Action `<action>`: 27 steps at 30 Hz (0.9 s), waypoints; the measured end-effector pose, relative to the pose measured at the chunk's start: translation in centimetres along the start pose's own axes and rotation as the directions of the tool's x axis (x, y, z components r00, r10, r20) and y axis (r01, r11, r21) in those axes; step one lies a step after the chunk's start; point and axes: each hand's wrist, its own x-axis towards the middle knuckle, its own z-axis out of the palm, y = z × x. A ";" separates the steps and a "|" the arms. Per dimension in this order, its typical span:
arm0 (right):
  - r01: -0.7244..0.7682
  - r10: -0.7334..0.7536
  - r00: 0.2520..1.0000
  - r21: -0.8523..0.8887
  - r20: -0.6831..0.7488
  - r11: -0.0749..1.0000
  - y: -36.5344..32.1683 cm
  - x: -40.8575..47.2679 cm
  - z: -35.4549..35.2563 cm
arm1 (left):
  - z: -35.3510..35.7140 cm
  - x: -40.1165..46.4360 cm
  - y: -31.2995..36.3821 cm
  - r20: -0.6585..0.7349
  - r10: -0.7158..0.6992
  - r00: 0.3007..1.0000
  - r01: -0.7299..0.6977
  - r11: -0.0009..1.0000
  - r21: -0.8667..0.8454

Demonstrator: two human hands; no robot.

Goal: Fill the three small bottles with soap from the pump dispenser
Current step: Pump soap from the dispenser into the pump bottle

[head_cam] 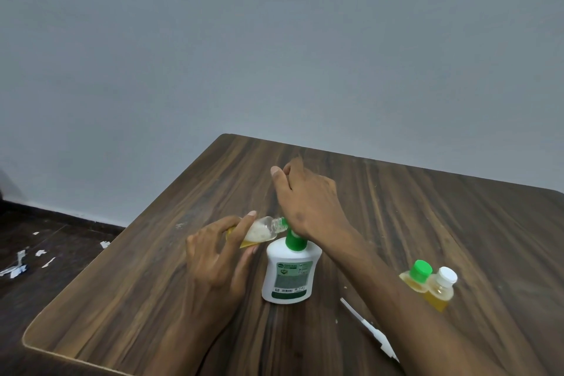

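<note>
Wood table (pixel 396 223): L hand (pixel 218 256) tilts bottle (pixel 262 230) at dispenser (pixel 290 275); R hand (pixel 308 204) presses pump.

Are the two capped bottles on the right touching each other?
Touching. The head view shows the green-capped bottle pressed against the white-capped bottle, no table visible between them.

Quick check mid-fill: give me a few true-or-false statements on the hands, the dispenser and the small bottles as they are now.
1. The left hand holds a small bottle tilted to the pump spout. True.
2. The right hand rests flat on the table. False: it presses the pump dispenser head.
3. Two capped bottles stand to the right. True.
4. Both caps are green. False: one green, one white.
5. The dispenser lies on its side. False: it stands upright.
</note>
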 end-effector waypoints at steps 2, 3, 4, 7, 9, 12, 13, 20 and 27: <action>-0.017 0.016 1.000 0.004 0.018 1.000 0.0 -0.1 0.2 | 0.1 0.0 -0.1 0.000 0.001 1.000 -0.001 1.000 0.001; -0.015 0.015 1.000 -0.001 0.021 1.000 0.0 -0.1 0.2 | 0.1 0.0 0.0 -0.002 0.003 1.000 -0.003 1.000 0.000; -0.008 0.008 1.000 -0.006 0.017 1.000 0.0 0.0 0.1 | 0.1 0.0 0.0 -0.003 0.006 1.000 -0.006 1.000 -0.001; 0.002 -0.002 1.000 -0.007 0.007 1.000 0.0 0.2 0.0 | 0.0 0.0 0.0 -0.005 0.004 1.000 -0.004 1.000 -0.005; -0.026 0.026 0.999 0.001 0.037 1.000 0.1 0.2 0.2 | 0.1 0.0 0.0 -0.007 0.006 1.000 -0.006 1.000 -0.001; 0.001 -0.001 1.000 -0.020 0.014 1.000 0.1 0.3 0.1 | 0.0 0.0 0.0 -0.013 0.009 1.000 -0.008 1.000 0.002; 0.009 -0.009 1.000 -0.019 -0.001 1.000 0.0 0.3 0.1 | 0.0 0.0 0.0 -0.013 0.008 1.000 -0.008 1.000 0.001; 0.009 -0.009 1.000 -0.004 -0.004 1.000 0.0 0.2 0.0 | 0.1 0.0 0.0 -0.010 -0.002 1.000 0.002 1.000 -0.008; -0.001 0.001 1.000 0.009 0.011 1.000 0.1 0.1 -0.2 | 0.1 0.1 0.1 -0.004 -0.002 1.000 0.002 1.000 -0.008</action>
